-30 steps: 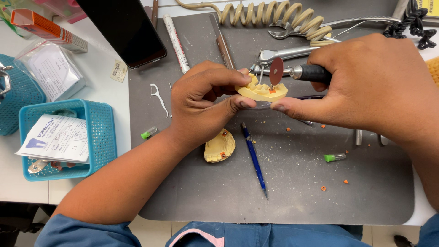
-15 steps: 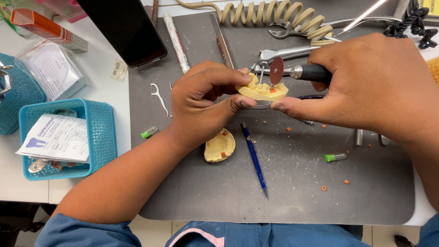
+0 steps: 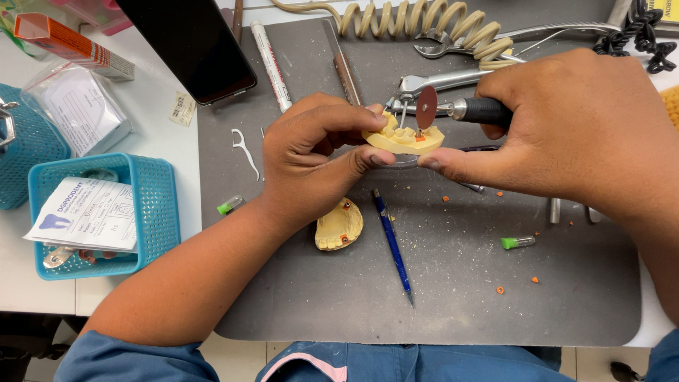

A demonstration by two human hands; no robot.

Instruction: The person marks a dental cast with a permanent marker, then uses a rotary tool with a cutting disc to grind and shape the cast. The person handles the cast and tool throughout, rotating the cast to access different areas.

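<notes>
- A yellow dental cast (image 3: pixel 402 139) sits just above the middle of the view, held clear of the grey work mat (image 3: pixel 453 311), teeth side up.
- The left hand (image 3: pixel 311 159) comes in from 7 o'clock; its thumb and fingers are closed around the cast's left end.
- The right hand (image 3: pixel 566 134) comes in from 3 o'clock, wrapped firmly around a black-and-metal handpiece (image 3: pixel 481 110); its thumb tip presses against the cast's right underside.
- A reddish-brown cutting disc (image 3: pixel 426 107) on the handpiece's tip stands upright over the cast, at or just above its top surface.
- At 6 o'clock from the cast, a second yellow cast (image 3: pixel 339 225) lies on the mat, with a blue pen (image 3: pixel 392 244) just beside it to the right.
- Two small green-capped tubes (image 3: pixel 518 242) lie on the mat, one at 4 o'clock, one at 8 o'clock.
- At 12 o'clock lie a coiled beige hose (image 3: pixel 424 25) and metal pliers (image 3: pixel 453 79).
- At 9 o'clock, off the mat, a blue basket (image 3: pixel 152 212) holds papers; a dark phone (image 3: pixel 191 42) lies at 11 o'clock.
</notes>
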